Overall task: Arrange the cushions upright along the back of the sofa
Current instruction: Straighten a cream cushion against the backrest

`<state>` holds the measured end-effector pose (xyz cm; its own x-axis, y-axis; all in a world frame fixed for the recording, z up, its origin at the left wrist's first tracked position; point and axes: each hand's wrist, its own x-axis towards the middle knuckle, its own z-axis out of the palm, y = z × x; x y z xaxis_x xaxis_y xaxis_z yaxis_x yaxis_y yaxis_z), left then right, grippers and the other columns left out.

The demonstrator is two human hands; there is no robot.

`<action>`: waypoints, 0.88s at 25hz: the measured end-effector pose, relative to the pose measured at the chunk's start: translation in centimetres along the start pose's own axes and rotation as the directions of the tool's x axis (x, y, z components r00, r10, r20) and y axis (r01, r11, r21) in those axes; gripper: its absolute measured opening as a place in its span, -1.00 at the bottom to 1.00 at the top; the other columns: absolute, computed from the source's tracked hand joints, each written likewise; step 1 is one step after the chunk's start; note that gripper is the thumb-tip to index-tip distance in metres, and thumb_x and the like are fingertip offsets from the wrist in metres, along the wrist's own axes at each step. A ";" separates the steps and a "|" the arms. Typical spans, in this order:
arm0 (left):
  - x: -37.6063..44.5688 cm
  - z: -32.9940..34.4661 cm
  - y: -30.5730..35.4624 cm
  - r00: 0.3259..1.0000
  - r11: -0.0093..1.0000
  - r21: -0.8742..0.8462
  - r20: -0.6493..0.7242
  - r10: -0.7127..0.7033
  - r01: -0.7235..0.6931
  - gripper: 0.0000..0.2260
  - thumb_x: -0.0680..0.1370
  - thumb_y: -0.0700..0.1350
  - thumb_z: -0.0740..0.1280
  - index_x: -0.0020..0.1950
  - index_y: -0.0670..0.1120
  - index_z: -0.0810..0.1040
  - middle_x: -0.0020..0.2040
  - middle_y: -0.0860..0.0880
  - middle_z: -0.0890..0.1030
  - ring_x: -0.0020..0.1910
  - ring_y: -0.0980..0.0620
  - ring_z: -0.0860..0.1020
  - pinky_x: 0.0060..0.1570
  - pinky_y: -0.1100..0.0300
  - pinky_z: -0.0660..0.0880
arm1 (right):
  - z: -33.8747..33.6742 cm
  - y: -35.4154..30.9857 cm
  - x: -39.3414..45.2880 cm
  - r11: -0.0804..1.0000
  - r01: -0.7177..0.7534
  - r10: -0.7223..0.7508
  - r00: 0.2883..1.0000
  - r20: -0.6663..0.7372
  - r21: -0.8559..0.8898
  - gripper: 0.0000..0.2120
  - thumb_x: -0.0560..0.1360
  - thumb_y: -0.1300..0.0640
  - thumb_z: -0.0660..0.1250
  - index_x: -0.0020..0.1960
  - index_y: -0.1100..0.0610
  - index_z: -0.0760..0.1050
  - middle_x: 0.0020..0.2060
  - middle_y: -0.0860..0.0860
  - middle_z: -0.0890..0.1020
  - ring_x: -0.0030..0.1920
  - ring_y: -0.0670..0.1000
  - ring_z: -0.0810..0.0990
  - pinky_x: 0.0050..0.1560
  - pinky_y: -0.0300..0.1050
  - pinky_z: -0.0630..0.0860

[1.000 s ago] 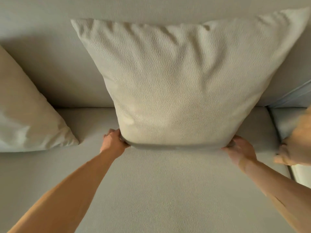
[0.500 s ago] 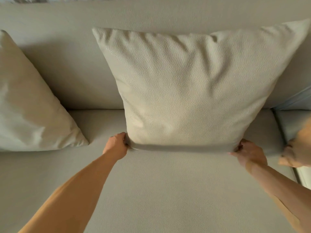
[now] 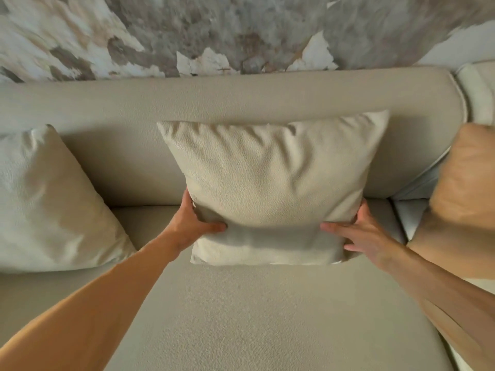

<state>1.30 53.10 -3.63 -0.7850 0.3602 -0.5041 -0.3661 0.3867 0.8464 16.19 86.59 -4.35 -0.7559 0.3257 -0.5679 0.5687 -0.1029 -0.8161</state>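
A beige textured cushion [image 3: 273,183] stands upright in the middle of the sofa, its top leaning on the sofa backrest [image 3: 227,100]. My left hand [image 3: 192,220] grips its lower left side, thumb across the front. My right hand [image 3: 359,234] holds the lower right side, fingers spread over the front and edge. The cushion's bottom folds forward onto the sofa seat [image 3: 241,317]. A second beige cushion [image 3: 48,204] leans against the backrest at the left. A tan cushion [image 3: 460,194] sits at the right edge.
A wall with a mottled grey, white and brown pattern [image 3: 214,30] rises behind the sofa. A lighter cream sofa section [image 3: 479,89] adjoins at the right. Open seat lies between the left and middle cushions.
The view has pulled back and tilted up, showing the backrest top and wall. My hands have shifted from the cushion's bottom corners to its lower sides, and its bottom now folds forward.
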 end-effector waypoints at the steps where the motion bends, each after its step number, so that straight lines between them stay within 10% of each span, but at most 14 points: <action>1: -0.2 0.5 0.4 1.000 1.000 -0.012 -0.010 -0.001 0.001 0.14 -0.04 0.05 0.72 0.36 0.45 0.14 0.28 0.22 0.45 0.32 -0.02 0.45 0.31 -0.17 0.43 | -0.1 -0.6 -0.6 1.000 0.007 -0.007 1.000 -0.005 0.020 0.10 0.01 -0.06 0.67 0.36 -0.35 0.11 0.21 -0.34 0.49 0.20 -0.10 0.50 0.06 0.18 0.43; 22: -0.2 4.8 1.5 0.998 0.986 0.166 -0.063 -0.020 0.031 0.11 0.11 0.10 0.65 0.45 0.36 0.01 0.10 0.25 0.44 0.26 -0.11 0.48 0.24 -0.18 0.49 | -2.9 -0.3 -0.4 0.999 0.005 -0.002 0.998 -0.060 0.051 -0.07 0.35 0.16 0.55 0.50 -0.19 0.05 0.26 -0.16 0.41 0.26 0.02 0.38 0.30 0.29 0.33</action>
<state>3.30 57.69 -3.13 -0.8072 0.2982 -0.5095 -0.3019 0.5331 0.7904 17.25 89.19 -3.59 -0.7362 0.3814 -0.5590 0.5478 -0.1492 -0.8232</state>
